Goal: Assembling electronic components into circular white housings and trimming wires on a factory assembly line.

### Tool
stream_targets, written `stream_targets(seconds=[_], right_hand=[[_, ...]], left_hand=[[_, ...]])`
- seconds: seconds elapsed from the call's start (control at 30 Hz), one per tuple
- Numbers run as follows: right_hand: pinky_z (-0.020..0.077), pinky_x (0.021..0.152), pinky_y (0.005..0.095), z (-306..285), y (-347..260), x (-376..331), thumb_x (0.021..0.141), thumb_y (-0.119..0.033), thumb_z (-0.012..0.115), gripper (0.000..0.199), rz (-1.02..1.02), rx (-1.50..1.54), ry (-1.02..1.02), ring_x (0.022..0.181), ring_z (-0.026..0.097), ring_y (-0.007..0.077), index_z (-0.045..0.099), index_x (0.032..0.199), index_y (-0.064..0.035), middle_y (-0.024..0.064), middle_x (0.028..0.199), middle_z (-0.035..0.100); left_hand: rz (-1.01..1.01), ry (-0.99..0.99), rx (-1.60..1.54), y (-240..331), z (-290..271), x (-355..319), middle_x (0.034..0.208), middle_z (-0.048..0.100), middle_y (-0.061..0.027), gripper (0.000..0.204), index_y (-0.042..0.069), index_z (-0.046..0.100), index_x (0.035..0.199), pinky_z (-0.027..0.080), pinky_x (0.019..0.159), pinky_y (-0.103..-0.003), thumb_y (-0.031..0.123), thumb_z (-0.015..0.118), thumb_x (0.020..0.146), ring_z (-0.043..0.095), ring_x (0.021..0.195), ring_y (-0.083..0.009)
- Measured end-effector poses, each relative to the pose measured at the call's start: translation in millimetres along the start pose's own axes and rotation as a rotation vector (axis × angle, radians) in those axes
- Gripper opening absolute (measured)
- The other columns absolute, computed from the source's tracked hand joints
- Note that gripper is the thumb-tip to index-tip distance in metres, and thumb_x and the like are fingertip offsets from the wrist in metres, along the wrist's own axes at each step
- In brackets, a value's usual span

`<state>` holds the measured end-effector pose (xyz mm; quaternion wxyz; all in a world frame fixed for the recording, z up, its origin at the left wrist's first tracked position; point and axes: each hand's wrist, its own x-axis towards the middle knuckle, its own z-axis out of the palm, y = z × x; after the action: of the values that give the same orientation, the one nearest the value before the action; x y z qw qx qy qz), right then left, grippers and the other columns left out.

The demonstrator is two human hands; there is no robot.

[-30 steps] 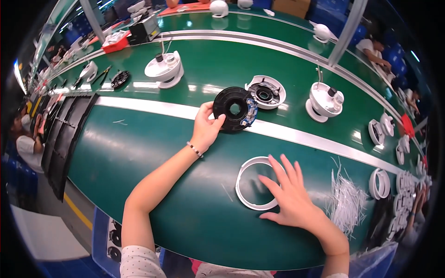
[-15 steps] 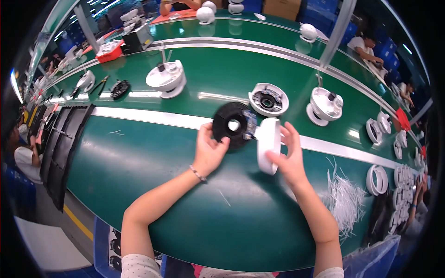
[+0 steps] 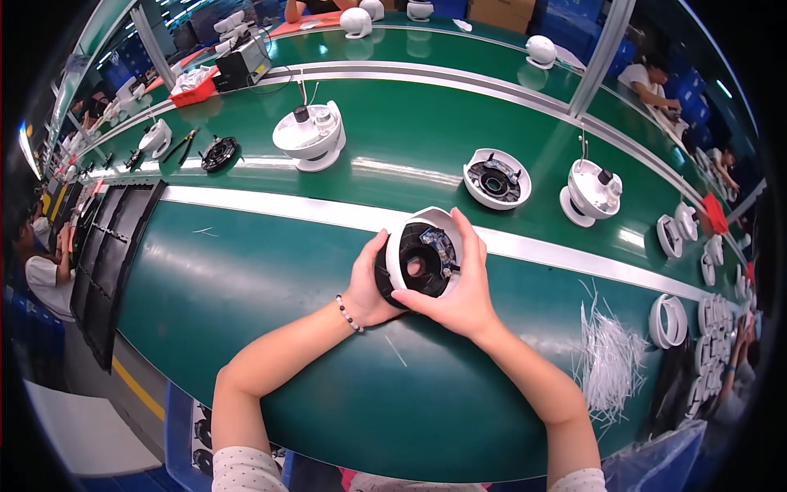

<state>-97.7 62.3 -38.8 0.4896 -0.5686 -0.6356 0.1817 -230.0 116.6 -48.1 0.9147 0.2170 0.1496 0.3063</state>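
Observation:
Between my hands, over the green worktable, a white plastic ring housing (image 3: pixel 397 256) sits around a round black base (image 3: pixel 420 283) with a circuit board on it. My left hand (image 3: pixel 368 283) grips the black base from its left side, the fingers partly hidden behind it. My right hand (image 3: pixel 459 295) clasps the white ring, thumb across the near rim and fingers along the right side. The black base's central hole shows through the ring. How far the two parts are seated cannot be made out.
Beyond my hands lie a filled white housing (image 3: pixel 497 179) and two white units on stands (image 3: pixel 310 138) (image 3: pixel 592 192). White plastic strips (image 3: pixel 610 365) are heaped at right, near an empty white ring (image 3: pixel 667 321). A black tray (image 3: pixel 116 262) stands left; pliers (image 3: pixel 179 146) lie behind.
My right hand has brought the white ring leftward onto the black base, and the two parts now overlap. The units on the far belt have shifted slightly to the right.

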Motion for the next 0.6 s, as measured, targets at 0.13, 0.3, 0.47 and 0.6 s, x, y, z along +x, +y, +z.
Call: stream_targets(seconds=[0.13,0.3,0.47,0.6], right_hand=[[0.0320,0.097,0.0383,4,-4,2,0.049,-0.029,0.083,0.110,-0.065,-0.036,-0.014,0.115,0.035,0.0302,0.017,0.133,-0.0023,0.0179,0.123,0.028],[0.0306,0.098,0.0399,12,-18,4,0.046,-0.030,0.083,0.112,-0.154,-0.107,-0.028,0.118,0.030,0.0316,0.017,0.132,-0.0012,0.0190,0.125,0.029],[0.0278,0.099,0.0427,24,-19,8,0.046,-0.031,0.083,0.111,-0.149,-0.139,-0.044,0.120,0.028,0.0350,0.019,0.132,-0.0009,0.0204,0.130,0.027],[0.0264,0.099,0.0455,32,-26,10,0.044,-0.033,0.082,0.110,-0.181,-0.217,-0.067,0.121,0.026,0.0375,0.021,0.130,-0.0010,0.0212,0.132,0.026]], left_hand=[[0.050,-0.008,-0.018,5,-12,0,0.111,0.054,-0.0110,0.051,0.006,0.049,0.116,0.039,0.093,-0.038,0.043,0.031,0.086,0.052,0.102,-0.0237],[0.052,-0.022,-0.028,17,-18,-8,0.109,0.055,-0.0106,0.051,0.005,0.051,0.113,0.043,0.089,-0.036,0.043,0.030,0.086,0.053,0.099,-0.0225],[0.065,0.035,-0.019,23,-23,-10,0.108,0.055,-0.0103,0.051,0.006,0.052,0.111,0.043,0.087,-0.036,0.044,0.031,0.085,0.054,0.097,-0.0224],[0.044,0.033,-0.066,29,-31,-13,0.107,0.056,-0.0099,0.050,0.007,0.053,0.109,0.044,0.086,-0.036,0.044,0.031,0.085,0.055,0.096,-0.0221]])
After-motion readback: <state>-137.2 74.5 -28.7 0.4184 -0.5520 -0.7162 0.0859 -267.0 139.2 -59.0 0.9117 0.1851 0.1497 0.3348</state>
